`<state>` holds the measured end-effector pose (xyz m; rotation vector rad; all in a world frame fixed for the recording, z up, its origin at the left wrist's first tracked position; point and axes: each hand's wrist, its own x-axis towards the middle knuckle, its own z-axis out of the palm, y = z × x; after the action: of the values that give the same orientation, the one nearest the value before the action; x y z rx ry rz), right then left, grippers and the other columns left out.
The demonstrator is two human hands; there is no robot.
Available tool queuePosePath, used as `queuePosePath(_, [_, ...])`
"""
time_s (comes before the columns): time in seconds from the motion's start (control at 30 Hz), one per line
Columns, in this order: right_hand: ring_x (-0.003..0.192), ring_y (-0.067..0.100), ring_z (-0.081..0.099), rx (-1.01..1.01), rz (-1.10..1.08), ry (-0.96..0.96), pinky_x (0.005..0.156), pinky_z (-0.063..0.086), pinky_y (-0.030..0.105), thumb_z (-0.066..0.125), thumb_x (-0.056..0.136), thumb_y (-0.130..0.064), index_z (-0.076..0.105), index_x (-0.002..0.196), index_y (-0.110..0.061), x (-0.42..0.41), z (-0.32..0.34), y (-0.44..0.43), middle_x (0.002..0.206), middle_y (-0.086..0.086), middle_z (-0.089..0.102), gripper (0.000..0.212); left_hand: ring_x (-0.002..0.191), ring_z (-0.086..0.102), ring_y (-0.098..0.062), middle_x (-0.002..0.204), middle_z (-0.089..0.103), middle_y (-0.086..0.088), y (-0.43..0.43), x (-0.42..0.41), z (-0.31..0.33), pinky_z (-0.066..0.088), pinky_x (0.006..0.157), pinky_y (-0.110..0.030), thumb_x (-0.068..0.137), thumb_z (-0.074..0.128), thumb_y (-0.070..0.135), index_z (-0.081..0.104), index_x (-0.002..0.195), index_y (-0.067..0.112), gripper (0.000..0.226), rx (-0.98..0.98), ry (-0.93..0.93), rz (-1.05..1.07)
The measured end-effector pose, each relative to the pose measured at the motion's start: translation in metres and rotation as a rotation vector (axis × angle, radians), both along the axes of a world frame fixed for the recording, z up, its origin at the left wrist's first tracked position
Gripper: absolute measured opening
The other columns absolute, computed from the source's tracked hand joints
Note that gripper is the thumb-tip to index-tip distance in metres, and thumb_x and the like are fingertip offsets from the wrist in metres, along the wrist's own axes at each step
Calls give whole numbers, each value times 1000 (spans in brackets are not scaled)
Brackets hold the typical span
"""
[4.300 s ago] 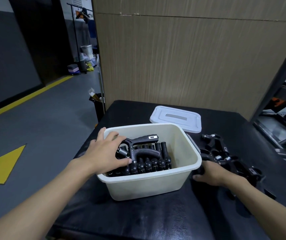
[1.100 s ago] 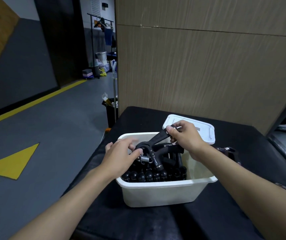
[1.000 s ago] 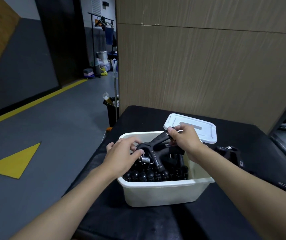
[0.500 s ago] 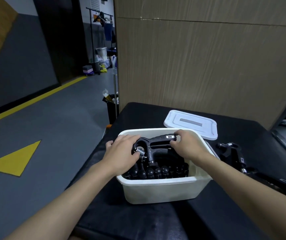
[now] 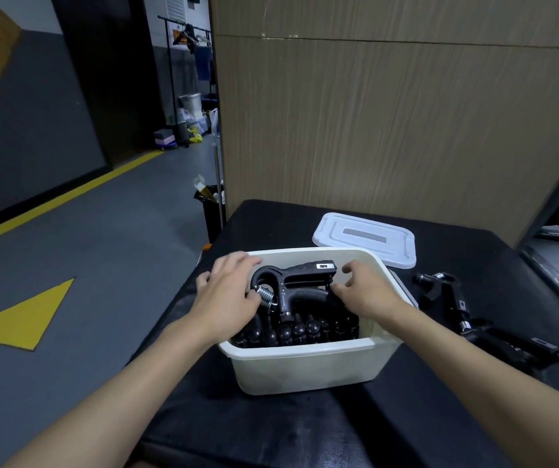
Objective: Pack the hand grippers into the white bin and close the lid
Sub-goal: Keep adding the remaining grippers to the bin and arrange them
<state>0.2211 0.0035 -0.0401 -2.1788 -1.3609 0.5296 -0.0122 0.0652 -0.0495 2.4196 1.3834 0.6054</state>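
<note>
Two bare hands were over the open white plastic bin (image 5: 305, 366), which sat on the black padded table (image 5: 271, 434). Bin was packed with a row of black hand grippers (image 5: 305, 327) standing on end, round handle knobs lined up along the near wall. One more black hand gripper with a steel coil spring (image 5: 291, 285) lay flat across the top of that row, spring end to the left, its small counter window toward the far right corner.

Left hand (image 5: 227, 295) rested on the spring end, fingers spread and curved over the loop, thumb touching beside the coil; loose contact, not clamped. Right hand (image 5: 362, 292) was at the handle end, fingers apart and slightly curled, fingertips (image 5: 337, 290) just at the lower handle. Couldn't tell if it was touching or just off it; no closed grasp.

White rectangular plastic lid (image 5: 365, 239) lay flat on the table behind the bin, its near edge hidden by the bin's far rim. Bin was uncovered.

Several loose black grippers (image 5: 457, 309) were still on the table to the right of the bin, near it, some overlapping.

Wood-grain panel wall (image 5: 389, 130) stood behind the table; grey floor with yellow line and yellow triangle (image 5: 24, 319) to the left.
</note>
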Motion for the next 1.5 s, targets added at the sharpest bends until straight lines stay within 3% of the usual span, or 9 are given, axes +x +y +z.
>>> queuePosePath(0.27, [90, 27, 59, 433, -240, -367, 79, 48, 40, 51, 88, -12, 64, 102, -11, 30, 13, -59, 94, 3, 66, 19, 149, 17, -18, 162, 26, 2, -1, 2, -2, 24, 118, -51, 91, 50, 9, 41, 145, 30, 58, -88, -139, 53])
queuePosePath(0.4, [92, 21, 63, 230, -309, 195, 72, 49, 29, 55, 93, -26, 65, 113, -12, 51, -5, -72, 106, 3, 69, 27, 97, 62, -20, 144, 45, -4, 5, 3, -6, 51, 92, -47, 85, 49, 6, 50, 134, 40, 60, -169, -324, 113])
queuePosePath(0.5, [88, 16, 66, 341, -338, 416, 66, 51, 27, 62, 90, -27, 68, 105, -14, 52, -14, -72, 99, 2, 71, 21, 44, 52, -6, 122, 60, -14, 10, 6, -9, 42, 52, -29, 84, 48, 3, 53, 130, 40, 59, -199, -391, 133])
queuePosePath(0.6, [92, 21, 69, 378, -356, 449, 80, 56, 37, 67, 84, -27, 71, 98, -15, 58, -19, -70, 95, 2, 73, 19, 33, 46, -6, 119, 61, -15, 9, 8, -6, 36, 38, -22, 86, 47, 0, 55, 129, 36, 57, -223, -420, 141])
queuePosePath(0.93, [83, 22, 69, 469, -478, 467, 80, 57, 40, 68, 86, -20, 72, 89, -13, 78, -22, -81, 88, 4, 73, 9, 39, 46, -7, 131, 58, -5, 7, 38, -7, 38, 49, -27, 86, 50, 2, 54, 129, 39, 57, -216, -429, 100])
queuePosePath(1.07, [67, 26, 56, 458, -492, 467, 67, 47, 38, 48, 94, -33, 69, 77, -5, 97, -29, -85, 68, 5, 65, 39, 52, 49, -12, 129, 60, -6, 9, 44, -10, 41, 61, -32, 84, 48, 3, 52, 126, 44, 60, -222, -400, 82])
queuePosePath(1.23, [98, 39, 57, -6, -300, -217, 83, 49, 43, 45, 94, -27, 59, 95, -14, 125, -59, -93, 102, 13, 59, 20, 89, 53, -5, 155, 39, 11, 5, 41, -7, 48, 95, -41, 87, 45, -1, 52, 131, 38, 59, -202, -369, 88])
queuePosePath(1.33, [106, 34, 58, -324, -96, -258, 87, 48, 40, 53, 86, -39, 47, 84, -26, 130, -76, -94, 102, 7, 56, 14, 79, 44, 14, 156, 35, 13, 3, 41, -5, 37, 92, -28, 90, 44, 1, 52, 134, 34, 56, -199, -352, 78])
queuePosePath(1.5, [95, 36, 61, 204, -391, -184, 80, 49, 39, 50, 89, -16, 66, 95, -11, 119, -52, -88, 101, 14, 67, 17, 137, 33, -11, 150, 37, 11, 1, 42, 0, 29, 114, -41, 94, 46, 9, 51, 134, 26, 44, -120, -206, -1])
